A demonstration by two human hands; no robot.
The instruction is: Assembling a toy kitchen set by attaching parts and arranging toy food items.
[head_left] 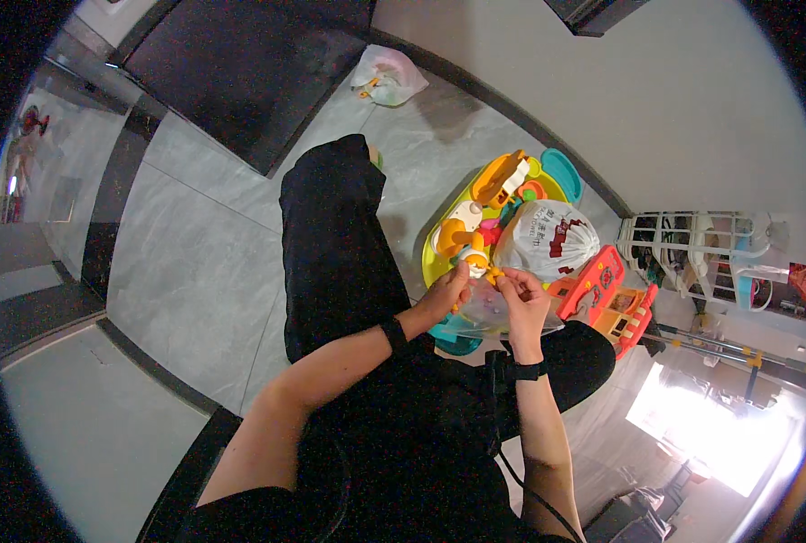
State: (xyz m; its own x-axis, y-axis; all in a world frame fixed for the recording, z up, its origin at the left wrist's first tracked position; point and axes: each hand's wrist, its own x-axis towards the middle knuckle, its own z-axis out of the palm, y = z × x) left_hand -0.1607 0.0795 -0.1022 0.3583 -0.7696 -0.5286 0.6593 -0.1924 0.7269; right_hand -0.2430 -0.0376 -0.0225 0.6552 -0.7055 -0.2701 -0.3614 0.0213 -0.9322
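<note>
— Just right of the frame's middle, both hands meet over the lap. See the left hand (446,291)? Its fingers are curled shut, pinching the near edge of a clear plastic bag (493,312) together with what looks like a small yellow-orange toy piece (492,274).

— And the other one?

— The right hand (522,299) pinches the bag's rim from the opposite side, thumb and fingertips pressed together on the film. The bag hangs between the two hands, sagging toward the knees (its contents are too blurred to name).

— What would you tell them, then?

— My guess is the mouth of the bag is being handled, so I'd keep both pinches close to the rim and level, so the film stays taut and doesn't fold over itself. A slack edge could let that little piece slip.

— What's around them?

— Just beyond the hands, toward the upper right, a bright yellow-green toy tray (439,262) sits on the grey tiled floor (195,262), loaded with orange and white plastic toys. A knotted white plastic bag (548,240) rests on it, touching a red-and-orange toy (606,299) beside it. Farther right stands a white wire rack (683,253), and near the top centre another pale bag (387,80) lies by the wall. A dark rug (240,63) fills the upper left.
</note>
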